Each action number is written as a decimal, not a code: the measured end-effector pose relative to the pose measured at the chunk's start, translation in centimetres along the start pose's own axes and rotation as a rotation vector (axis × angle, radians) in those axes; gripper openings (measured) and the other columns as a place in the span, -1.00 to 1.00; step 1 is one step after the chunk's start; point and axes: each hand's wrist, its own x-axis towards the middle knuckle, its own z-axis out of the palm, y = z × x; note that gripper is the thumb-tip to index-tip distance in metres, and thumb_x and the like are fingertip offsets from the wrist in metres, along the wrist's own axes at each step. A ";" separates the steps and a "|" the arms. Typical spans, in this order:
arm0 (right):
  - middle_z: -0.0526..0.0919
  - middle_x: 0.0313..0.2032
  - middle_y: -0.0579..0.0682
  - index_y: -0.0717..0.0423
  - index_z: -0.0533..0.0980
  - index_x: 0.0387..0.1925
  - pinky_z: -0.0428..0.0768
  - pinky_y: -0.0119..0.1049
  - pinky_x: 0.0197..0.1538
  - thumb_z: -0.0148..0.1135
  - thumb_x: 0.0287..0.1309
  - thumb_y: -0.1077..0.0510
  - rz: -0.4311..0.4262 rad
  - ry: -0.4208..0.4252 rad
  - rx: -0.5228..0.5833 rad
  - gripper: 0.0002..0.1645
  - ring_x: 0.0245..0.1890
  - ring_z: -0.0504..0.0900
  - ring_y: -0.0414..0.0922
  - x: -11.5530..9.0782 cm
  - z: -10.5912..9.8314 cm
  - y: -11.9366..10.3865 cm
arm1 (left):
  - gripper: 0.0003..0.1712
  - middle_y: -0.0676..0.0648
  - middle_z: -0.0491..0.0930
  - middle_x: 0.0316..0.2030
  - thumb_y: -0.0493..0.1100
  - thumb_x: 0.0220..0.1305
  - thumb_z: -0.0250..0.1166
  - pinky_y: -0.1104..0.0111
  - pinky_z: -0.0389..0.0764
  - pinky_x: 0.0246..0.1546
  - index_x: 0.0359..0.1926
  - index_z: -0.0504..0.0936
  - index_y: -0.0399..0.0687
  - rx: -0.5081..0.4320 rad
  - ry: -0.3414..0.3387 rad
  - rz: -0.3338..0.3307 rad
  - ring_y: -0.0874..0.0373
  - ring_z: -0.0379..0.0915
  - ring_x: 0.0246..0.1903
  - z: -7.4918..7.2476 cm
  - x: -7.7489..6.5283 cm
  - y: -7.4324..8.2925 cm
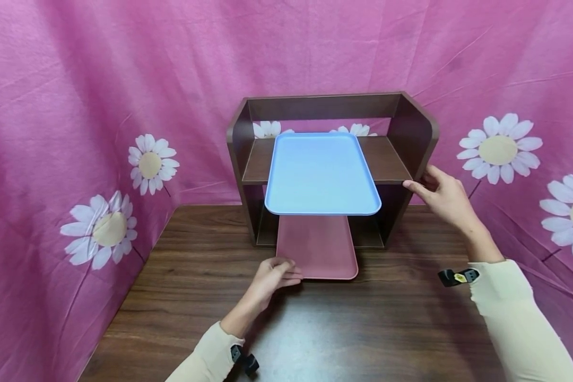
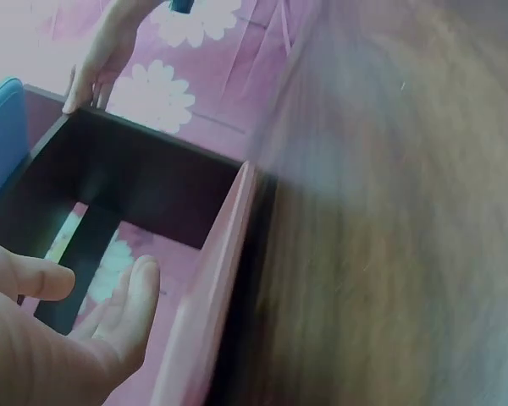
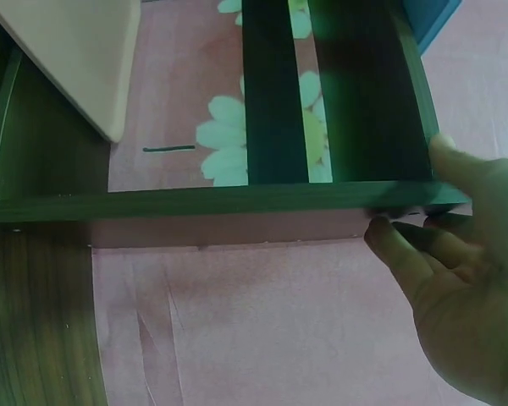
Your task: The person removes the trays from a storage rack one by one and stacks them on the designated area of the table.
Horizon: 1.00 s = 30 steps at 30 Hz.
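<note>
A dark brown two-tier shelf (image 1: 324,106) stands at the back of the table. On its upper tier a blue tray (image 1: 322,175) juts forward past the front edge. Below it a pink tray (image 1: 320,249) sticks out of the lower tier. My left hand (image 1: 272,276) is at the pink tray's front left corner; in the left wrist view its thumb and fingers stand apart beside the tray (image 2: 207,304), with nothing between them. My right hand (image 1: 441,196) grips the shelf's right side panel, thumb at the front edge (image 3: 305,199) and fingers on the outer face.
The brown wooden table (image 1: 196,265) reaches toward me, its left edge running diagonally. A pink cloth (image 1: 172,79) with white flowers hangs behind and on both sides. Dark straps with small devices sit on both sleeves.
</note>
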 end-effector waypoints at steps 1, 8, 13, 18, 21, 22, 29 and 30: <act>0.74 0.07 0.41 0.19 0.57 0.22 0.39 -0.83 -0.28 0.45 0.37 -0.08 0.006 0.001 -0.001 -0.42 -0.26 0.37 -0.89 0.0 0.1 0.0 | -0.60 -0.57 0.70 -0.05 -0.31 0.55 0.06 0.14 0.82 0.04 0.14 0.45 -0.68 -0.011 -0.010 -0.007 -0.17 0.81 -0.07 0.2 -0.1 -0.3; 0.78 -0.06 0.38 0.22 0.59 0.06 0.37 -0.69 -0.34 0.45 0.35 -0.12 0.023 0.044 -0.019 -0.47 -0.35 0.41 -0.72 -0.1 0.6 -0.3 | -0.61 -0.63 0.64 0.05 -0.30 0.56 0.03 0.14 0.80 0.09 0.14 0.44 -0.65 -0.131 -0.040 -0.073 -0.16 0.80 -0.03 1.7 -0.8 -1.9; 0.78 -0.06 0.40 0.25 0.59 0.07 0.36 -0.71 -0.33 0.44 0.36 -0.10 0.017 0.060 -0.007 -0.47 -0.35 0.40 -0.78 -0.2 0.7 -0.4 | -0.60 -0.64 0.61 0.11 -0.29 0.55 0.04 0.09 0.78 0.15 0.16 0.43 -0.62 -0.186 -0.035 -0.115 -0.34 0.71 0.11 2.4 -1.1 -2.9; 0.77 -0.05 0.41 0.26 0.59 0.08 0.36 -0.72 -0.35 0.44 0.37 -0.09 0.020 0.064 -0.008 -0.47 -0.35 0.39 -0.79 -0.2 0.8 -0.4 | -0.62 -0.63 0.62 0.11 -0.30 0.54 0.05 0.03 0.76 0.16 0.14 0.45 -0.62 -0.235 -0.016 -0.153 -0.41 0.67 0.14 2.9 -1.3 -3.5; 0.77 -0.04 0.41 0.25 0.59 0.09 0.36 -0.70 -0.35 0.43 0.38 -0.10 0.023 0.063 -0.011 -0.47 -0.36 0.40 -0.76 -0.2 0.9 -0.3 | -0.61 -0.64 0.61 0.12 -0.31 0.53 0.05 0.01 0.75 0.18 0.13 0.45 -0.64 -0.269 -0.013 -0.176 -0.42 0.66 0.16 3.0 -1.3 -3.7; 0.77 -0.04 0.42 0.25 0.59 0.09 0.36 -0.69 -0.35 0.43 0.38 -0.11 0.024 0.061 -0.011 -0.46 -0.36 0.40 -0.75 -0.1 0.9 -0.4 | -0.60 -0.64 0.60 0.12 -0.30 0.53 0.05 0.00 0.74 0.19 0.14 0.44 -0.65 -0.283 -0.014 -0.184 -0.42 0.65 0.17 3.0 -1.3 -3.8; 0.75 0.00 0.43 0.27 0.58 0.12 0.37 -0.74 -0.34 0.42 0.39 -0.11 0.032 0.058 0.002 -0.43 -0.33 0.38 -0.80 -0.1 1.0 -0.4 | -0.57 -0.72 0.48 0.22 -0.32 0.51 0.01 -0.05 0.64 0.31 0.18 0.37 -0.69 -0.380 -0.031 -0.229 -0.50 0.50 0.30 3.2 -1.0 -4.4; 0.75 0.00 0.44 0.27 0.58 0.12 0.36 -0.74 -0.34 0.42 0.39 -0.12 0.033 0.060 0.003 -0.43 -0.33 0.38 -0.81 -0.1 1.0 -0.4 | -0.59 -0.73 0.46 0.23 -0.32 0.51 0.00 -0.06 0.62 0.33 0.16 0.37 -0.67 -0.392 -0.031 -0.227 -0.51 0.47 0.31 3.2 -0.9 -4.5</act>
